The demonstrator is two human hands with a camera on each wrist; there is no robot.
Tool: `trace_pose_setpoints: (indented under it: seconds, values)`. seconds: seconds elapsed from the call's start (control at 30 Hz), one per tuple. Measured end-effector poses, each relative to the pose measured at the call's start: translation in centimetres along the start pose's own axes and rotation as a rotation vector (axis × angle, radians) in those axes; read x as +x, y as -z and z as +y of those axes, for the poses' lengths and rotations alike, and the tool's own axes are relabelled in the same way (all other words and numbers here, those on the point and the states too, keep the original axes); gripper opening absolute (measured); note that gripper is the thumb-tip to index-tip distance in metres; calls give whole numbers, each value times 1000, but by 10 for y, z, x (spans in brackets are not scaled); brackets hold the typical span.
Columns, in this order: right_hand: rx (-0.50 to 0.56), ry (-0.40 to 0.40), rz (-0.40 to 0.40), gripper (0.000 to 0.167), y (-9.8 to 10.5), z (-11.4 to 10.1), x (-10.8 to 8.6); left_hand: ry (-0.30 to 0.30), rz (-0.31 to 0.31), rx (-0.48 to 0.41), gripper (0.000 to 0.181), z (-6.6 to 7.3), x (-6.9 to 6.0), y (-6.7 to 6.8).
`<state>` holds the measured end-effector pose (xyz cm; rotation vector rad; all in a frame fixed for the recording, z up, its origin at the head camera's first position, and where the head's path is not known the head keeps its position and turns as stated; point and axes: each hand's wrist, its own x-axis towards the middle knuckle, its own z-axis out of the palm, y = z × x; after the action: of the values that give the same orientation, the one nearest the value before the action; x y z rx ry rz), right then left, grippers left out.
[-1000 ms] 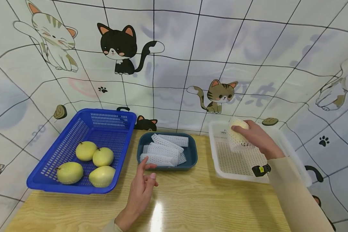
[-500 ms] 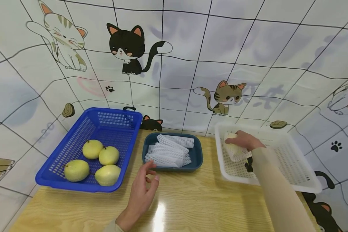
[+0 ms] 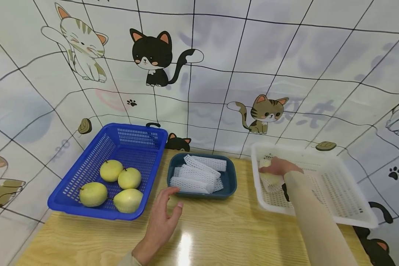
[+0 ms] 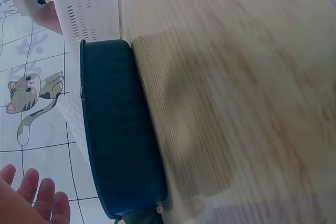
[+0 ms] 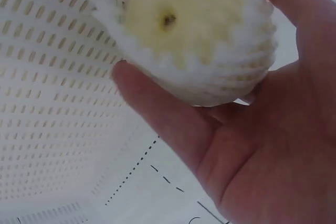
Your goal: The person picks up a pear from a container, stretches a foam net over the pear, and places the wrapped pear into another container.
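My right hand (image 3: 280,167) is down inside the left part of the white basket (image 3: 349,221), gripping a pale yellow pear in a white foam net (image 3: 270,181). In the right wrist view the pear (image 5: 184,17) shows bare at one end, the net around its side, with the thumb and fingers of my right hand (image 5: 247,124) about it. My left hand (image 3: 162,218) hangs over the table, fingers loosely bent and holding nothing, just in front of the dark teal tray (image 3: 231,181). Several white foam nets (image 3: 196,179) lie in that tray.
At the left stands a blue basket (image 3: 133,140) with several yellow-green pears (image 3: 111,170) in its front part. The teal tray stands between the two baskets on the wooden table (image 3: 219,229). A cloth printed with cats (image 3: 153,51) hangs behind.
My right hand has lowered the netted pear from above the white basket down into its left part. My left hand has stayed near the tray's front edge. The head view has shifted slightly.
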<state>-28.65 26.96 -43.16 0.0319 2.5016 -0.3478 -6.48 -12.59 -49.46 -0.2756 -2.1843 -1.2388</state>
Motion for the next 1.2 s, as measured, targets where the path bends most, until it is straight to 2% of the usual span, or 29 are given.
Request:
trace_pose_setpoints:
  seconds: [0.17,0.23,0.37,0.47,0.6,0.73,0.87,1.03,1.1,1.2]
  values:
    - [41,21,-47,108,3,1,-7,-19,-9,15,39,0,0,2]
    - [16,35,-58,110,7,4,-14,-26,-23,27,40,0,1,2]
    - [-37,74,-46,110,16,6,-32,-75,-53,67,46,2,5,3]
    - [-64,138,8,103,20,4,-45,-132,-62,103,52,5,11,10]
    - [-93,234,154,87,19,-6,-67,-164,-66,163,57,9,22,31]
    - [-91,302,326,77,8,-19,-94,-138,-65,243,59,8,31,61]
    - [-63,366,523,64,-11,-39,-121,-64,-88,325,57,1,40,89]
    - [14,485,767,50,-49,-68,-144,57,-194,396,59,-12,51,122]
    - [47,567,822,47,-68,-82,-147,82,-233,422,62,-16,56,133]
    - [120,693,804,44,-98,-106,-149,111,-293,468,64,-21,65,149]
